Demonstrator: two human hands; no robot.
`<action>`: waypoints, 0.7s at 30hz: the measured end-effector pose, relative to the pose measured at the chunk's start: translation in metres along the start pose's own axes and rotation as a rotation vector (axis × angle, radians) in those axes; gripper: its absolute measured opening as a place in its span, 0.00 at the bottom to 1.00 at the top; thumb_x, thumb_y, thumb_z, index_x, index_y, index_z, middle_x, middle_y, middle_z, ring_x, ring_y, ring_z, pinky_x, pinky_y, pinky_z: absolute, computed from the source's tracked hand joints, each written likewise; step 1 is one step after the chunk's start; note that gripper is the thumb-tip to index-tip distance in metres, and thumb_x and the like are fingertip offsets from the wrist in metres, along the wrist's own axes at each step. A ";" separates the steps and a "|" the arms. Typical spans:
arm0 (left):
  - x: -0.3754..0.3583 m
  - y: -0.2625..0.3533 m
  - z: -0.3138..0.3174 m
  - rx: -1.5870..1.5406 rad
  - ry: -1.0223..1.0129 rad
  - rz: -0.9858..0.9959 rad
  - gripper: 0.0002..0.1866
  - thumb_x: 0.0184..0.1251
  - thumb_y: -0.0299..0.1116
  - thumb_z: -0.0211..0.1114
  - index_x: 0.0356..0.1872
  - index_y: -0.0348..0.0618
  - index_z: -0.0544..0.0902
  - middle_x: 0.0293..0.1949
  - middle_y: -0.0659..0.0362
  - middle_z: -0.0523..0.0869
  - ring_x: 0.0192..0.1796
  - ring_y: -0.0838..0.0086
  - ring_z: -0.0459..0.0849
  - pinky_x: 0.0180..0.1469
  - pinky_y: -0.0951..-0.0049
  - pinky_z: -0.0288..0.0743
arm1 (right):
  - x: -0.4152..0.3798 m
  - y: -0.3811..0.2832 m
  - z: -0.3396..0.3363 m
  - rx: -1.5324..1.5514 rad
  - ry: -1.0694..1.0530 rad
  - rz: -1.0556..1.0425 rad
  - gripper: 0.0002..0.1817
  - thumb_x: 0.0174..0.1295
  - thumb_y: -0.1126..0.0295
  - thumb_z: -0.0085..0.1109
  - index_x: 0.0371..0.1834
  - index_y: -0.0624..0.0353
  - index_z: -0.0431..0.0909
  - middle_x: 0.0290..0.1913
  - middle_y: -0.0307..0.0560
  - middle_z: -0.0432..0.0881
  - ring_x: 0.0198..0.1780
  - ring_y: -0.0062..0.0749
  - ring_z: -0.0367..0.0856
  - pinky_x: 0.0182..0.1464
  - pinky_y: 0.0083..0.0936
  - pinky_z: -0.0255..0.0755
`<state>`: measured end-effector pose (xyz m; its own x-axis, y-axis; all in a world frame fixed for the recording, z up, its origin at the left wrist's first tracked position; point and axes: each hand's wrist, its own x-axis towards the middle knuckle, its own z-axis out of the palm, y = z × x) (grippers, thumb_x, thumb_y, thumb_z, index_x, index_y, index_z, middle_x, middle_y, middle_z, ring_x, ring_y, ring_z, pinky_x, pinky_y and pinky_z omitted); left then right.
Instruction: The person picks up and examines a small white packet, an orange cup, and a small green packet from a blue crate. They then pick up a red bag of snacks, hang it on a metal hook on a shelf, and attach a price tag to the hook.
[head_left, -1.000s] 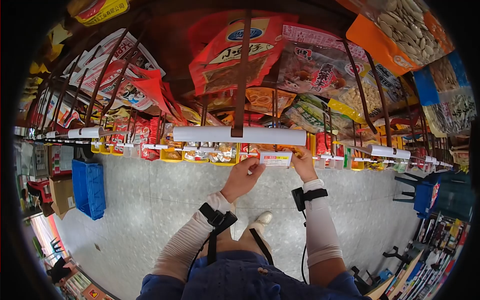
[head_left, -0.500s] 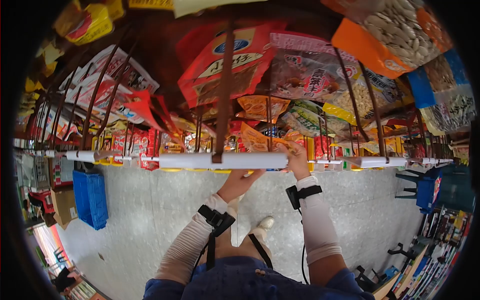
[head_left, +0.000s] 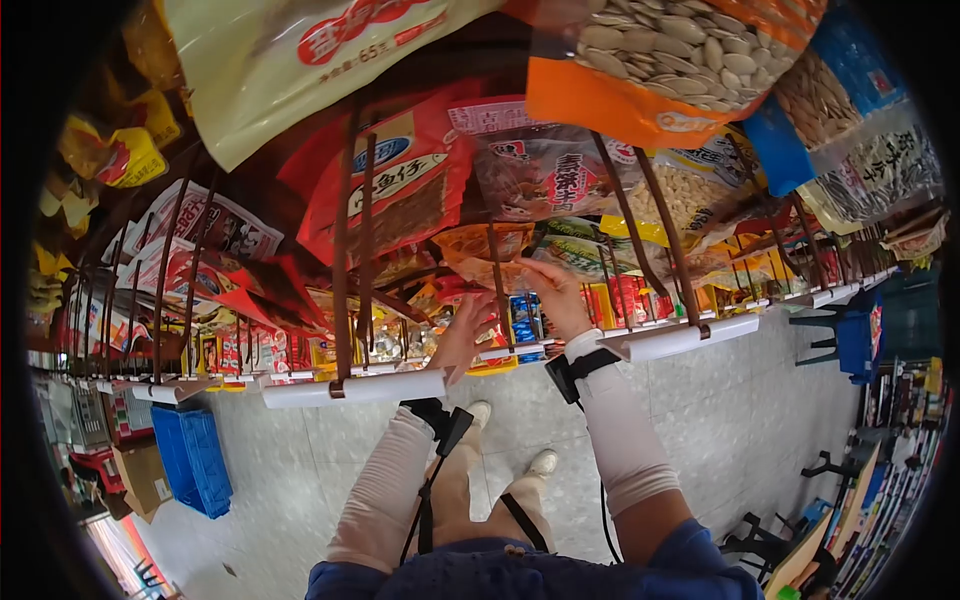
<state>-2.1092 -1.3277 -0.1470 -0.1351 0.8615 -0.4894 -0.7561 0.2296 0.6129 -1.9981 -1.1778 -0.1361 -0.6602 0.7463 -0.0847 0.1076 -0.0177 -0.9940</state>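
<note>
At the middle of the snack rack, my right hand [head_left: 558,297] reaches up to an orange snack packet [head_left: 484,245], its fingers bent at the packet's lower right edge. Whether they grip it is hard to tell. Just below and to the left is my left hand [head_left: 465,332], empty, with its fingers apart and pointing up among the lower hooks. A large red bag [head_left: 400,180] hangs to the upper left of the orange packet. Beside it, a clear and pink bag [head_left: 548,172] hangs above my right hand.
Metal hooks with white label strips [head_left: 355,388] stick out towards me. A pale yellow bag [head_left: 270,80] and an orange seed bag [head_left: 660,75] hang overhead. Blue crates [head_left: 190,455] stand on the floor at left, and a blue stool [head_left: 858,335] at right.
Both hands have moved further in among the hooks, and my left hand has risen with its fingers spread. The view has shifted, bringing the overhead bags closer. The orange packet sits higher.
</note>
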 end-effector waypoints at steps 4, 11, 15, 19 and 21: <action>0.000 -0.006 0.000 0.049 0.033 -0.031 0.32 0.63 0.61 0.44 0.61 0.51 0.64 0.56 0.64 0.70 0.56 0.74 0.68 0.56 0.69 0.62 | 0.007 0.029 -0.003 -0.097 0.040 -0.148 0.17 0.60 0.75 0.52 0.54 0.61 0.72 0.52 0.42 0.75 0.47 0.18 0.73 0.49 0.14 0.66; -0.022 -0.023 -0.003 0.053 0.094 -0.073 0.37 0.59 0.67 0.42 0.62 0.51 0.64 0.60 0.61 0.66 0.58 0.68 0.66 0.61 0.62 0.54 | -0.058 0.017 -0.001 0.163 0.130 0.121 0.24 0.62 0.76 0.48 0.63 0.57 0.61 0.61 0.40 0.66 0.55 0.18 0.66 0.54 0.14 0.60; -0.027 -0.049 -0.019 0.040 0.084 -0.157 0.35 0.60 0.65 0.44 0.60 0.52 0.66 0.59 0.62 0.69 0.54 0.73 0.70 0.56 0.65 0.58 | -0.115 0.038 0.001 0.324 0.173 0.139 0.19 0.64 0.70 0.47 0.60 0.56 0.65 0.54 0.40 0.71 0.54 0.24 0.70 0.53 0.21 0.66; -0.047 -0.059 0.006 0.174 0.144 -0.225 0.29 0.63 0.60 0.44 0.58 0.54 0.67 0.56 0.63 0.73 0.54 0.74 0.72 0.55 0.68 0.61 | -0.167 0.011 -0.014 0.439 0.081 0.365 0.19 0.65 0.67 0.46 0.59 0.57 0.65 0.54 0.43 0.73 0.56 0.30 0.71 0.54 0.24 0.65; -0.055 -0.065 0.019 0.277 0.179 -0.227 0.27 0.64 0.57 0.46 0.58 0.54 0.68 0.54 0.64 0.74 0.53 0.74 0.73 0.54 0.68 0.62 | -0.189 -0.001 -0.024 0.466 0.059 0.352 0.19 0.65 0.67 0.46 0.59 0.58 0.65 0.55 0.44 0.73 0.56 0.31 0.71 0.54 0.23 0.66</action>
<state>-2.0403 -1.3814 -0.1482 -0.1122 0.6876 -0.7173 -0.5819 0.5397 0.6084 -1.8554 -1.3026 -0.1172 -0.6000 0.6781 -0.4245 -0.0339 -0.5517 -0.8334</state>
